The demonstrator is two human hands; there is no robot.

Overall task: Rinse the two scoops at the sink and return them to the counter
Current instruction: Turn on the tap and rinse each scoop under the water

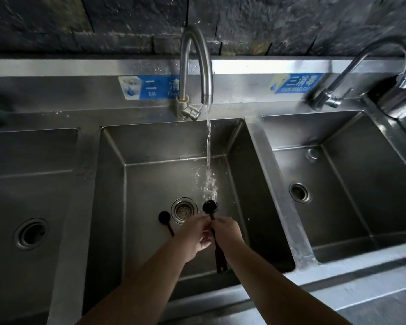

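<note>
Water [208, 146] runs from the curved faucet [195, 64] into the middle basin [150, 146] of a three-basin steel sink, splashing just above the bowl of a black scoop [209, 206]. Both hands meet at that scoop's handle: the left hand [195, 233] and the right hand [226, 232] pinch it with curled fingers, fingertips touching one another, and the long handle runs down between the wrists toward the basin's near wall. The second scoop [165, 219] lies loose on the basin floor just left of the drain strainer [183, 210], apart from the hands. Room to move is widest to the left and rear of the middle basin; the right wall stands close beside the right forearm, and the wet divider ridge [279, 195] separates this basin from the right basin [338, 184]. The left basin [33, 184] lies beyond a broad flat divider. A steel front rim [361, 277] runs along the near edge. On the backsplash, a blue label [150, 87] behind the faucet reads "ER", partly hidden by the spout; another blue label [297, 83] reads "三消毒" with small Latin lettering beneath. A second faucet [361, 66] arches over the right basin.
</note>
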